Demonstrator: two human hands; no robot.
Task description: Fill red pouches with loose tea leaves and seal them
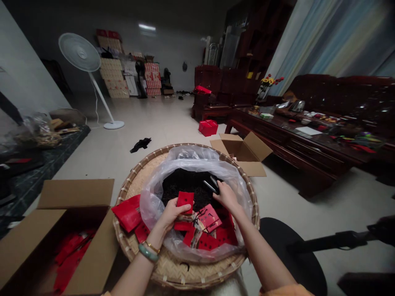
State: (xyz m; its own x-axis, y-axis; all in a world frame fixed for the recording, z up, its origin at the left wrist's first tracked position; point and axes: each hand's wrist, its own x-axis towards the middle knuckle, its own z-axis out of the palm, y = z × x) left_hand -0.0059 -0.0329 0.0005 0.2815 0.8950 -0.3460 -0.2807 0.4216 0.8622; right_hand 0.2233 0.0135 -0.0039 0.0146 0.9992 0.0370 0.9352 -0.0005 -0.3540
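The left hand [171, 213] pinched a red packet [184, 197] between thumb and fingers, above the near part of the plastic bag [150, 187], which sat on the woven tray [184, 274]. The packet looked light, thin and smooth, likely to bend or crease under a hard squeeze; its flat faces near an edge seemed the best hold. The right hand [226, 196] gripped what looked like metal tongs [210, 186], probably stiff and slick, over loose black shreds [173, 181] that seemed light and brittle.
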